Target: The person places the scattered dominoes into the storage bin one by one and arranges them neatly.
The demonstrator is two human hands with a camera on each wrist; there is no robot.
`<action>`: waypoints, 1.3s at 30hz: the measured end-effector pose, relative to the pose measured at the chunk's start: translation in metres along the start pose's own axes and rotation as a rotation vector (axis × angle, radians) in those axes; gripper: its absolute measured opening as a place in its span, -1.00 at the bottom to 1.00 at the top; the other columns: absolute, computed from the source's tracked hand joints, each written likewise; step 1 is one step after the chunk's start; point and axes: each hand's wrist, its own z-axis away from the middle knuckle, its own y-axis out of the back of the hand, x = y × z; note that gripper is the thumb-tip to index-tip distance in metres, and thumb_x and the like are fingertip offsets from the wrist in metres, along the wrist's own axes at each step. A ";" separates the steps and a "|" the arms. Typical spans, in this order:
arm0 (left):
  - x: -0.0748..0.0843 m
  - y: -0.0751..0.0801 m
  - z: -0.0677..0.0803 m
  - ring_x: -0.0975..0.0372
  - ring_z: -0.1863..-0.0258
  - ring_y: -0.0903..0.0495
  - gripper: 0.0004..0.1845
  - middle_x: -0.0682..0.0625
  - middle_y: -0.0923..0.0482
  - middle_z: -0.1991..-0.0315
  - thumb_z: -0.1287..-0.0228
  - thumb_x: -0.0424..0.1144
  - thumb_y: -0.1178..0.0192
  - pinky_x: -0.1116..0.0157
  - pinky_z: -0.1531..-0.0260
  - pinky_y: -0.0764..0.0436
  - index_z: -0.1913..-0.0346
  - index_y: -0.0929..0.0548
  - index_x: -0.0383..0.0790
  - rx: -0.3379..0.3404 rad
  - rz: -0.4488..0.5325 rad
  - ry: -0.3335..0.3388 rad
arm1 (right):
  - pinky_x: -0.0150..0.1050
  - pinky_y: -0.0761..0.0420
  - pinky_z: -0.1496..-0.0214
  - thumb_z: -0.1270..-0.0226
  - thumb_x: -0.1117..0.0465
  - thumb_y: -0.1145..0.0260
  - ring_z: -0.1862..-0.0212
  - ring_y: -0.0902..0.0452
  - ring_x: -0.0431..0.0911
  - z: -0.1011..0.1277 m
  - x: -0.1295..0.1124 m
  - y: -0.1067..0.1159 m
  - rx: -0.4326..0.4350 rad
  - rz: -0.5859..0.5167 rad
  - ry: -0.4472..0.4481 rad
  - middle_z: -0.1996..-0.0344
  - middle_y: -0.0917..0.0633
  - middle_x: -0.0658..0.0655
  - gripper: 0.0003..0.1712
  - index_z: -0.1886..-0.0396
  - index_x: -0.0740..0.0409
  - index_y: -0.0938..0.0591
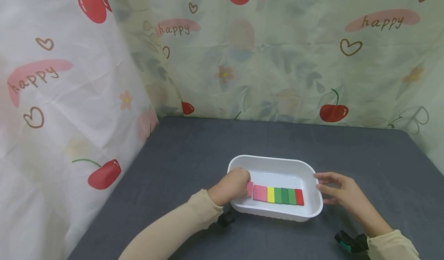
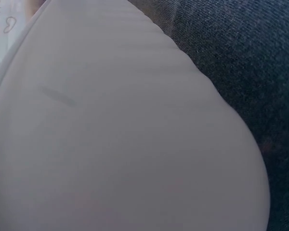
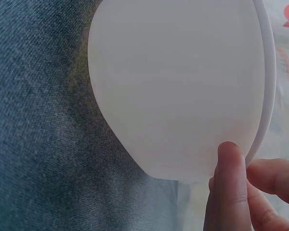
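Two hands work at a white tray [image 1: 277,162] on the dark grey worktop [image 1: 180,156]. Left hand [image 1: 231,186] pinches a pink tile [image 1: 249,188] at the left end of a coloured tile row [image 1: 281,195] lying inside the tray. Right hand [image 1: 341,192], fingers spread and straight, touches the tray's right outer wall.

I'm looking at a makeshift tabletop booth: dark grey cloth-covered table [image 1: 180,156] enclosed by thin cherry-printed "happy" curtains [image 1: 277,51].
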 end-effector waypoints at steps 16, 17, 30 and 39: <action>0.003 -0.009 -0.006 0.26 0.55 -0.34 -0.86 0.02 -0.50 0.58 0.02 -0.30 -0.37 0.39 0.42 -0.47 0.52 -0.58 -0.19 -0.023 -0.244 -0.042 | -0.11 -0.70 0.24 -0.29 0.08 -0.36 0.06 -0.62 0.03 0.000 -0.001 0.000 0.003 -0.003 0.003 -0.11 -0.50 0.42 -0.33 -0.27 0.35 -0.42; 0.003 -0.009 -0.006 0.26 0.55 -0.35 -0.86 0.02 -0.51 0.57 0.02 -0.31 -0.37 0.40 0.42 -0.47 0.51 -0.58 -0.19 -0.023 -0.245 -0.042 | -0.11 -0.70 0.24 -0.29 0.07 -0.36 0.06 -0.61 0.02 0.000 -0.002 0.000 0.003 -0.003 0.003 -0.11 -0.49 0.42 -0.33 -0.28 0.35 -0.43; 0.005 -0.009 -0.006 0.25 0.54 -0.41 -0.86 -0.01 -0.58 0.51 0.05 -0.29 -0.39 0.38 0.35 -0.54 0.45 -0.61 -0.21 -0.043 -0.240 -0.020 | -0.09 -0.70 0.24 -0.29 0.06 -0.35 0.06 -0.65 0.09 0.001 -0.001 -0.001 0.004 -0.007 -0.001 -0.14 -0.47 0.45 -0.31 -0.29 0.36 -0.41; 0.005 -0.010 -0.006 0.25 0.55 -0.39 -0.84 -0.01 -0.59 0.51 0.07 -0.29 -0.41 0.38 0.36 -0.52 0.45 -0.62 -0.22 -0.045 -0.227 -0.009 | -0.09 -0.70 0.24 -0.29 0.06 -0.35 0.06 -0.66 0.09 0.001 0.000 -0.002 0.007 -0.006 -0.001 -0.13 -0.47 0.45 -0.31 -0.29 0.35 -0.41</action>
